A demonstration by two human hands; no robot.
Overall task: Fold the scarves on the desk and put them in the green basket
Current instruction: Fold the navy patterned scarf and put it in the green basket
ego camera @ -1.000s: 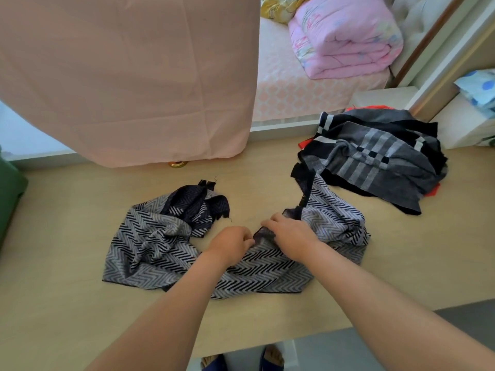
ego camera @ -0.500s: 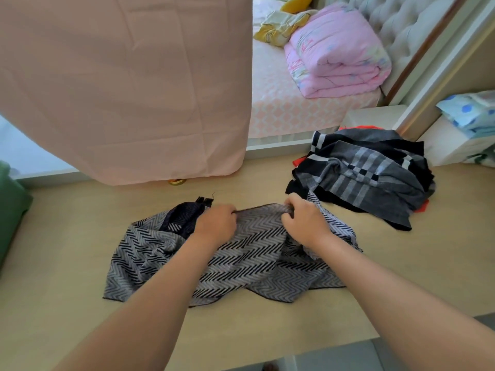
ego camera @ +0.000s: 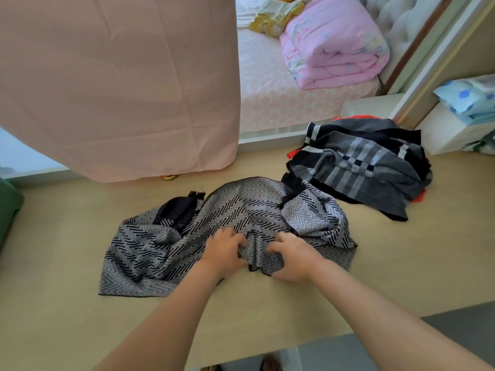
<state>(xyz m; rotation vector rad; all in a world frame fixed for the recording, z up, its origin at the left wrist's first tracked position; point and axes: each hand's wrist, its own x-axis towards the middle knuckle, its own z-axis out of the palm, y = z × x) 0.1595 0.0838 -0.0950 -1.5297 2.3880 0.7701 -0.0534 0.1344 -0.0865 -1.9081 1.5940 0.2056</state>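
A grey and black zigzag scarf (ego camera: 249, 207) lies rumpled across the middle of the wooden desk (ego camera: 67, 303). My left hand (ego camera: 223, 253) and my right hand (ego camera: 293, 259) sit side by side on its near edge, fingers curled into the cloth and bunching it between them. A heap of dark striped scarves (ego camera: 359, 167) with a bit of red cloth under it lies at the back right of the desk. The green basket (ego camera: 9, 207) shows only as a green edge at the far left.
A pink curtain (ego camera: 117, 84) hangs over the back left of the desk. Behind the desk is a bed with a folded pink quilt (ego camera: 332, 44). A white shelf (ego camera: 452, 129) with blue spotted fabric stands at the right.
Both hands let go of the scarf's far edge, which now lies spread toward the back, and came back to grip the near edge close together.
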